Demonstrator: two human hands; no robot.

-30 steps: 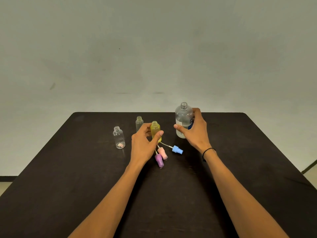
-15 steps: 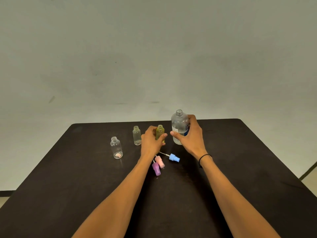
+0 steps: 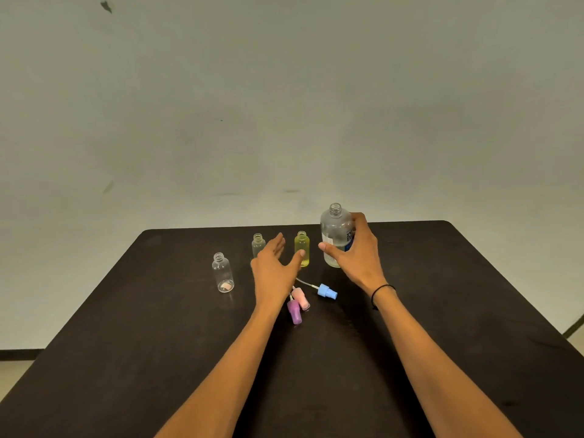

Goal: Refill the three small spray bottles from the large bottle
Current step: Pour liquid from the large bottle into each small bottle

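Three small uncapped bottles stand on the black table (image 3: 158, 343): a clear one (image 3: 223, 272) at the left, a clear one (image 3: 258, 244) behind my left hand, and a yellow one (image 3: 302, 248) in the middle. My left hand (image 3: 274, 267) hovers between the last two, fingers spread and straight, its thumb tip just in front of the yellow bottle. The large clear bottle (image 3: 334, 232), open-necked with a blue-and-white label, stands upright at the right. My right hand (image 3: 355, 251) grips it round its body.
Three spray heads lie on the table near my left wrist: a purple one (image 3: 294, 312), a pink one (image 3: 301, 299) and a blue one (image 3: 327, 292) with its white tube. A bare wall stands behind the table's far edge.
My left hand has let go of the yellow bottle and opened, drawing back to the left. The yellow bottle now stands alone. My right hand keeps its hold on the large bottle.
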